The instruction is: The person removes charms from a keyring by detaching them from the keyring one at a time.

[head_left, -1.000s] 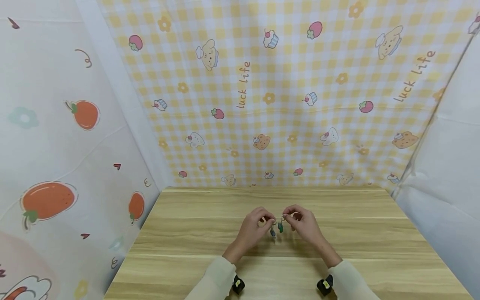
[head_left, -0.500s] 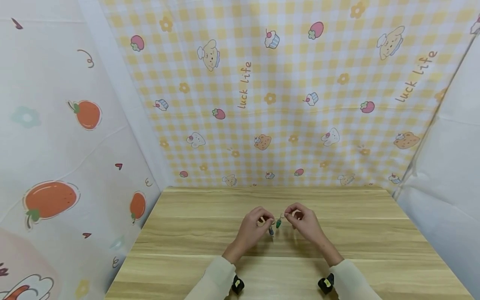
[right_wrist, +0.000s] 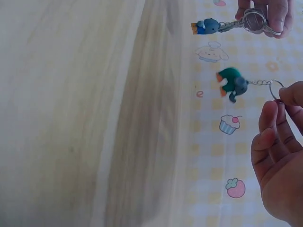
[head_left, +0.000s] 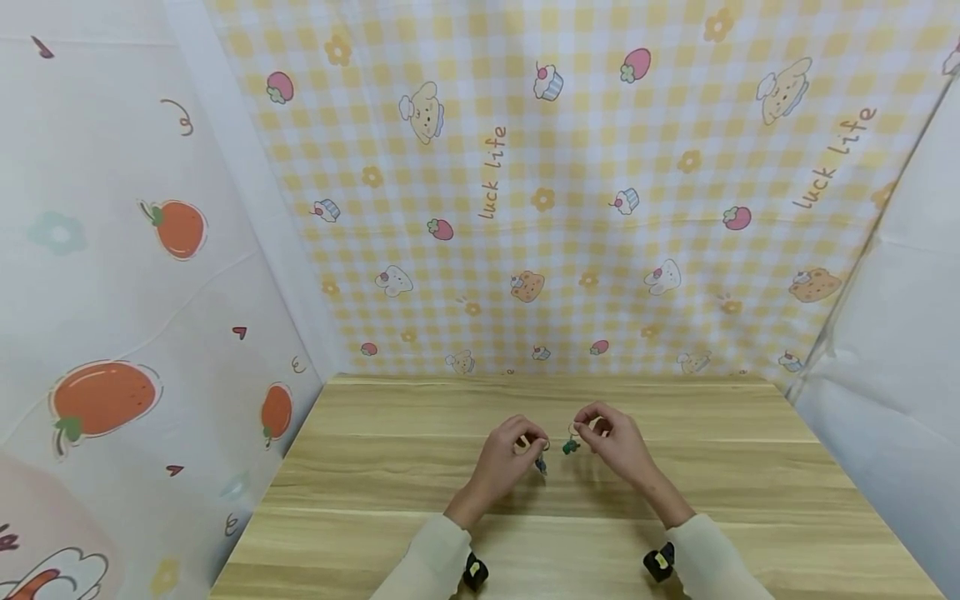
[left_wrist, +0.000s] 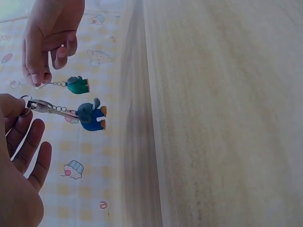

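My left hand (head_left: 504, 460) pinches the metal ring of a keychain. From it hangs a small blue elephant figure (left_wrist: 89, 117) with a grey head and orange feet, on a short chain beside a slim silver metal piece (left_wrist: 42, 107). Across from it, my right hand (head_left: 621, 446) holds a second keychain's ring (right_wrist: 276, 89) between thumb and fingertip. A green elephant keychain (right_wrist: 230, 81), also grey-headed, dangles there by its chain. Both figures hang above the table, apart from each other, with a small gap between the hands.
Below the hands is a light wood-grain table (head_left: 360, 483). A yellow checked cloth (head_left: 570, 150) with cartoon prints hangs behind it. White printed fabric (head_left: 150, 308) stands on the left, and plain white fabric (head_left: 892, 358) on the right.
My right hand has moved slightly right and up, away from the left. The green elephant swung left, then back right. My left hand has hardly moved.
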`<state>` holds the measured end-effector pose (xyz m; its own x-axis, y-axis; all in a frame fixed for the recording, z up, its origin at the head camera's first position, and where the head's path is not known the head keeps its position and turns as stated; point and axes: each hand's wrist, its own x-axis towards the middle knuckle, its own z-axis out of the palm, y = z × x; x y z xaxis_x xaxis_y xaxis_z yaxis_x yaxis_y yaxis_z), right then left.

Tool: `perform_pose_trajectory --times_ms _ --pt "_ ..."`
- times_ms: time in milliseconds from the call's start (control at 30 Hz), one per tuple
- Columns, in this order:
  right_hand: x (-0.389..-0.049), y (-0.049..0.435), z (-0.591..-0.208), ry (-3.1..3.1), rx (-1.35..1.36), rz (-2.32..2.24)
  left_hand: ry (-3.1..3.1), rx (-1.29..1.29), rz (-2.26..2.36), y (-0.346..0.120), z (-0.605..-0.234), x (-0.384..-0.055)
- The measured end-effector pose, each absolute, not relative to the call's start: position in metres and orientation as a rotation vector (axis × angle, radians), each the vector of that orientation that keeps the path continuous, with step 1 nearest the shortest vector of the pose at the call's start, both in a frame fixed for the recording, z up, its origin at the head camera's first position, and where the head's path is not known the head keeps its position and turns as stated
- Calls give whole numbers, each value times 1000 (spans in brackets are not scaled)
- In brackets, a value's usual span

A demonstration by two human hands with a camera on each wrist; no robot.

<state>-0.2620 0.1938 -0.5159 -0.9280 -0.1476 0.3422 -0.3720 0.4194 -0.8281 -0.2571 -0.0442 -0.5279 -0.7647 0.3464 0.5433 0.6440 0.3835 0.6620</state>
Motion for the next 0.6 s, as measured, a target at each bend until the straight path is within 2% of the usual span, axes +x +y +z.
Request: perform_pose_trajectory --times_ms 267,600 --pt "-269 203 -510 -2518 492 1242 -2347 -844 -1341 -45 -530 -258" --pt "-279 222 -502 -2590 435 1128 -2343 -842 -1328 -46 -529 -258"
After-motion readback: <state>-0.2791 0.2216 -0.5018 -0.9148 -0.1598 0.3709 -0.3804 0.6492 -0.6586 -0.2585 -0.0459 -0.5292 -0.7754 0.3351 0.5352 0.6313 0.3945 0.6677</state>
